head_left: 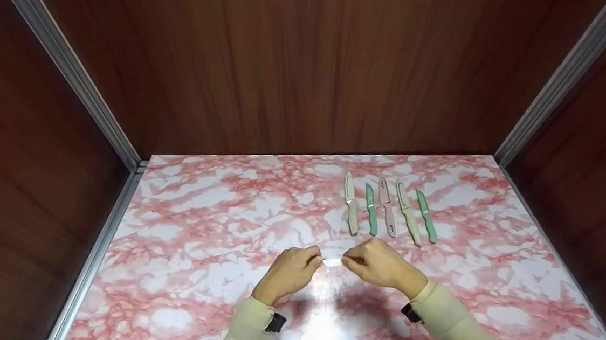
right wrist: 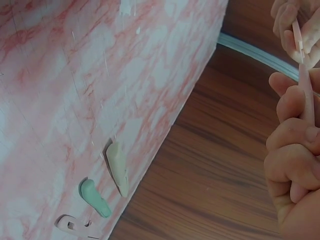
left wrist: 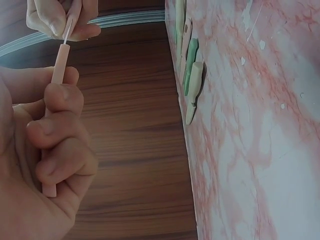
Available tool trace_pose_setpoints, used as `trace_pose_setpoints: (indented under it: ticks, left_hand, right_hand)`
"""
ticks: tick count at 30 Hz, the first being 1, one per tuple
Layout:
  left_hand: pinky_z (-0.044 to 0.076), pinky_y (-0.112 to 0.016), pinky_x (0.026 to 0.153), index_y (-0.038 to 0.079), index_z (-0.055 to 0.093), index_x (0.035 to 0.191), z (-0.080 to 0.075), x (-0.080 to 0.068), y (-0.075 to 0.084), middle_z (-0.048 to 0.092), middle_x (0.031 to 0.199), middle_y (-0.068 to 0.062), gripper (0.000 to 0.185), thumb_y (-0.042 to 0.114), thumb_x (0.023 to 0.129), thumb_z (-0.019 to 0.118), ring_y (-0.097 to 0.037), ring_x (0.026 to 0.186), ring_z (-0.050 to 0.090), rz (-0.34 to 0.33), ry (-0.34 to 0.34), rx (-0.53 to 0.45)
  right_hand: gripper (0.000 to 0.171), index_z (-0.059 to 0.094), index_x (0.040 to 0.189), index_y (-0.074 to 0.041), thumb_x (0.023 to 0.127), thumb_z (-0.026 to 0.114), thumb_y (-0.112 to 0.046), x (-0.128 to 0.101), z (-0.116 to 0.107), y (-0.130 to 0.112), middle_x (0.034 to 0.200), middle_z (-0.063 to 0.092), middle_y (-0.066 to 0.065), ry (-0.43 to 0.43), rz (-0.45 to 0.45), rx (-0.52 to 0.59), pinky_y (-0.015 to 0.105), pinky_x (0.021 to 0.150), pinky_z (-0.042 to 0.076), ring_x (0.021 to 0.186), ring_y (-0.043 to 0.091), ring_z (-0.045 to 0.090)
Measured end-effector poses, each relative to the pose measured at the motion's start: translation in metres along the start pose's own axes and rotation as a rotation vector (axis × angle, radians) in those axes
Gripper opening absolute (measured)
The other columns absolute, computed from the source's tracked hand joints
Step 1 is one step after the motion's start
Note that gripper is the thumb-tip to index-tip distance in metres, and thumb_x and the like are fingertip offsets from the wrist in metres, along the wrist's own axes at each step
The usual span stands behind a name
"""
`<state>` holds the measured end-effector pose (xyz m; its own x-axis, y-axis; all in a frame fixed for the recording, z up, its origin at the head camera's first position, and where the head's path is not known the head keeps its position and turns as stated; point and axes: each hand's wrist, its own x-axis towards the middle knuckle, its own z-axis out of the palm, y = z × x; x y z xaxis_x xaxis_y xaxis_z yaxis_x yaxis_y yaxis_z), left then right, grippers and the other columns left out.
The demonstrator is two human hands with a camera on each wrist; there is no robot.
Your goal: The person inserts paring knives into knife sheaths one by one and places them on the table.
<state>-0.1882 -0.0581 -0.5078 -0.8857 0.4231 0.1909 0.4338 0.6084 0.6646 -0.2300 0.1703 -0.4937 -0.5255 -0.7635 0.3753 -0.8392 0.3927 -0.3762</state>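
Note:
Both hands are on one pink knife above the table. My left hand (head_left: 288, 271) curls its fingers round the pink handle (left wrist: 60, 62). My right hand (head_left: 382, 265) grips the pink blade sheath (right wrist: 308, 95) in its fingers. Between the hands, a short pale stretch of blade (head_left: 333, 262) shows, so sheath and handle stand slightly apart. Most of the sheath is covered by the right hand's fingers. Farther back on the table lies a row of sheathed knives, with a cream knife (head_left: 351, 203) at its left end.
In that row are also a green knife (head_left: 371, 210), a pink knife (head_left: 387, 206), a second cream knife (head_left: 409, 213) and a second green knife (head_left: 426, 216). They lie on the red-and-white marbled table (head_left: 195, 237). Brown wood-look panels (head_left: 289, 66) rise behind and at both sides.

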Motion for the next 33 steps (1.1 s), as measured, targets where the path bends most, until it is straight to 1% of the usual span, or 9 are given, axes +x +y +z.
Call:
trace_pose_setpoints:
  ticks: [5,13,17,21,25,33]
  left_hand:
    - [0.032,-0.022,0.049,0.017,0.058,0.08,0.0002,0.0017,0.0024,0.041,0.058,0.009,0.023,0.022,0.1,0.047,-0.004,0.048,0.034,-0.008,0.005,0.002]
    - [0.03,-0.021,0.049,0.016,0.052,0.076,0.0041,0.0036,0.0054,0.036,0.059,0.01,0.024,0.021,0.099,0.048,-0.004,0.049,0.032,0.003,-0.015,-0.024]
    - [0.031,-0.021,0.049,0.015,0.055,0.078,0.0053,0.0038,0.0052,0.038,0.06,0.01,0.024,0.022,0.1,0.047,-0.003,0.049,0.033,0.009,-0.02,-0.033]
    - [0.033,-0.021,0.05,0.014,0.058,0.081,0.0052,0.0041,0.0044,0.04,0.06,0.01,0.024,0.024,0.1,0.046,-0.003,0.05,0.034,0.012,-0.009,-0.019]
    - [0.033,-0.021,0.051,0.016,0.058,0.082,0.0047,0.0049,0.0045,0.041,0.06,0.01,0.024,0.024,0.101,0.046,-0.003,0.05,0.034,0.013,-0.006,-0.007]
    - [0.032,-0.022,0.05,0.018,0.054,0.077,0.0036,0.0077,0.0086,0.037,0.058,0.009,0.025,0.024,0.1,0.046,-0.004,0.049,0.033,0.017,0.009,0.027]
  right_hand:
    - [0.032,0.051,0.061,-0.022,0.089,0.06,-0.01,0.0004,-0.0003,0.0,0.054,0.037,-0.017,0.006,0.004,-0.009,0.014,0.046,0.03,0.047,-0.005,0.03]
    - [0.038,0.044,0.058,-0.021,0.088,0.061,-0.006,0.0028,0.0024,-0.0025,0.052,0.028,-0.015,0.003,-0.025,0.022,0.012,0.044,0.021,0.046,-0.005,0.023]
    - [0.04,0.04,0.057,-0.021,0.088,0.06,-0.004,0.002,0.0018,-0.0034,0.053,0.024,-0.015,-0.003,-0.015,0.027,0.012,0.045,0.019,0.046,-0.005,0.02]
    - [0.04,0.04,0.058,-0.021,0.089,0.06,-0.006,0.0029,0.0013,-0.0036,0.053,0.024,-0.015,-0.004,-0.014,0.015,0.012,0.045,0.019,0.046,-0.005,0.02]
    - [0.039,0.041,0.057,-0.021,0.09,0.059,-0.009,0.0037,0.0008,-0.0035,0.052,0.025,-0.015,0.001,-0.015,0.007,0.013,0.044,0.02,0.046,-0.005,0.021]
    - [0.039,0.04,0.057,-0.021,0.09,0.058,-0.009,0.0039,-0.0022,-0.0034,0.052,0.025,-0.015,-0.007,0.012,0.002,0.013,0.045,0.02,0.045,-0.004,0.022]
